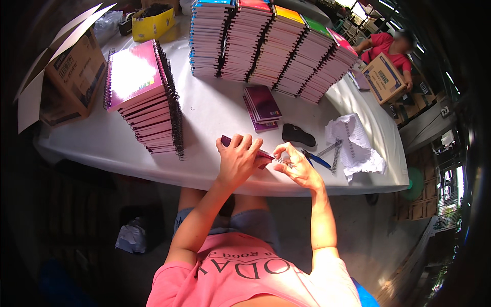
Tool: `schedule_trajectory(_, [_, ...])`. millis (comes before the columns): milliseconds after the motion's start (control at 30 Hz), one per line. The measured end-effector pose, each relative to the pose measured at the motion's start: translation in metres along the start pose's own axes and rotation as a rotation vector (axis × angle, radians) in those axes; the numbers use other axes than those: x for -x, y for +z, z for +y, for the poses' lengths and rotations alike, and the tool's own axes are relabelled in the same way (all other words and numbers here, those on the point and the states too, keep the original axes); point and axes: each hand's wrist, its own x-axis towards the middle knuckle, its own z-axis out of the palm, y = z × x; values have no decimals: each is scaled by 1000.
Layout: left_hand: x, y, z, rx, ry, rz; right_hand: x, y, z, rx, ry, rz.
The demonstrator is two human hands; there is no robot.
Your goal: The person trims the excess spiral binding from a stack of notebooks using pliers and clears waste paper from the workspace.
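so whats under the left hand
A small dark purple notebook is under the left hand, held above the white table. The hand covers most of its cover.

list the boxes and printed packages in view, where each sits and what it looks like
Open carton: far left table edge, brown cardboard, flaps up, dark print on its side.
Yellow box: far end of table, small, open, dark contents.
Printed carton: right end, brown with blue panel, before a person in red.
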Motion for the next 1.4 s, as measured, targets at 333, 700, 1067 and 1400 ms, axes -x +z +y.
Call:
schedule_trajectory(333, [4, -5, 0, 127, -64, 32, 3, 6, 7, -193, 312, 97])
schedule_trajectory(700, [2, -12, -5, 133, -45, -33, -11, -9, 18, -149, 256, -93])
schedule_trajectory(1067, [4, -10, -13, 196, 11, 8, -25, -30, 60, -679, -153, 345])
schedule_trajectory(1400, [6, -3, -12, 237, 17, -11, -19, -3, 60, -733, -226, -134])
